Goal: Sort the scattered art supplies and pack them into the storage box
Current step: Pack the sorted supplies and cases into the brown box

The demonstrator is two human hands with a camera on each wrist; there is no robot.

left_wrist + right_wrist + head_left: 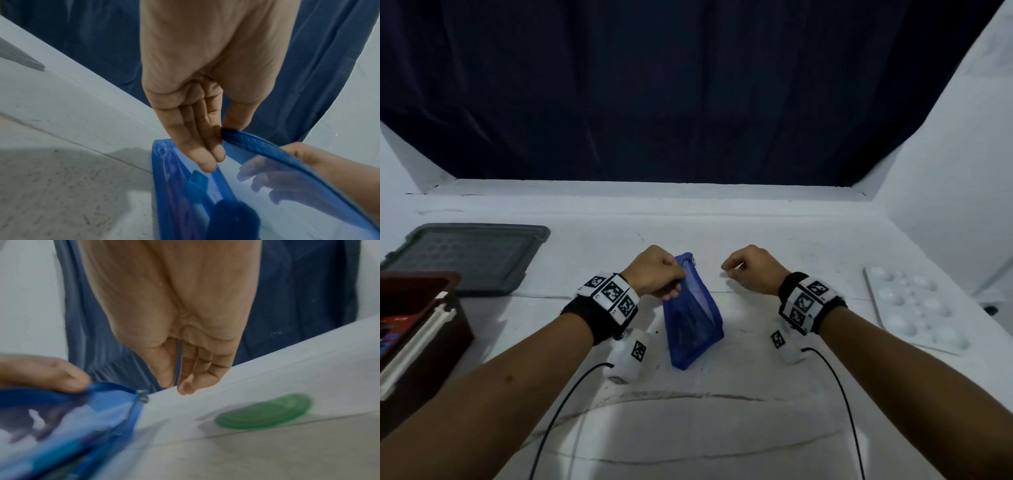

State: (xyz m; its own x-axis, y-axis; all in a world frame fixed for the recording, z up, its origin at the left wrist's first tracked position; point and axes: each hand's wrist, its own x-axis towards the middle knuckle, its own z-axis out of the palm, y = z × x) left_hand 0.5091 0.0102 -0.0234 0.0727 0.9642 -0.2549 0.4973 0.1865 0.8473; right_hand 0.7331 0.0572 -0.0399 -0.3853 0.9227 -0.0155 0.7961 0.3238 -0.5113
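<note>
A blue see-through mesh zip pouch [693, 318] stands on end at the middle of the white table [722, 428], its bottom on the surface. My left hand [674, 284] pinches its top zipped edge between thumb and fingers. In the left wrist view the fingers [205, 146] lie against the pouch [277, 219], which holds dark blurred items. The metal zip pull [144, 396] sits at the pouch's near corner. To the pouch's right, my right hand [729, 269] hangs loosely curled with nothing in it. The brown storage box [453, 329] stands at the far left, with supplies in it.
A grey lid [469, 257] lies behind the box. A white paint palette [914, 308] lies at the table's right. In the right wrist view a flat green disc [265, 412] rests on the table near my right hand [176, 386]. Dark curtain hangs behind.
</note>
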